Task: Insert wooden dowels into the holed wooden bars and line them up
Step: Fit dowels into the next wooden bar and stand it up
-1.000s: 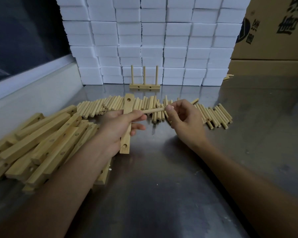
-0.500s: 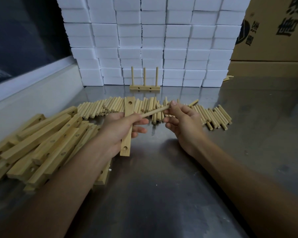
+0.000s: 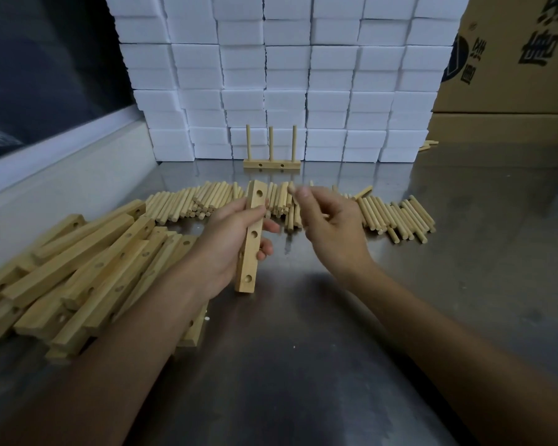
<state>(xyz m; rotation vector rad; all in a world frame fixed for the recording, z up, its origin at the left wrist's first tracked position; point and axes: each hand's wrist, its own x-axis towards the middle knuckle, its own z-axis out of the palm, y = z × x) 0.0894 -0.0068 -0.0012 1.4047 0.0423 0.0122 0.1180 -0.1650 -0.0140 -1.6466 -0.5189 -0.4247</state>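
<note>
My left hand [image 3: 229, 239] grips a holed wooden bar [image 3: 252, 239] near its middle and holds it lengthwise, pointing away from me, with three holes showing on its upper face. To its right, my right hand [image 3: 332, 230] is raised with thumb and fingers pinched together. A blurred light dowel tip [image 3: 291, 188] shows at those fingertips, close to the bar's far end. A finished bar with three upright dowels [image 3: 271, 163] stands at the back. Loose dowels [image 3: 400, 217] lie in a row behind my hands.
A heap of holed bars [image 3: 78, 272] lies at the left on the metal table [image 3: 303, 365]. Stacked white boxes [image 3: 287, 75] form a wall at the back, and cardboard boxes [image 3: 512, 59] stand at the back right. A low white ledge [image 3: 62, 175] runs along the left.
The dowel lay level between my hands, pointing at the bar. My right hand has lifted it up and back, and only its tip shows. The bar has turned, showing its holes.
</note>
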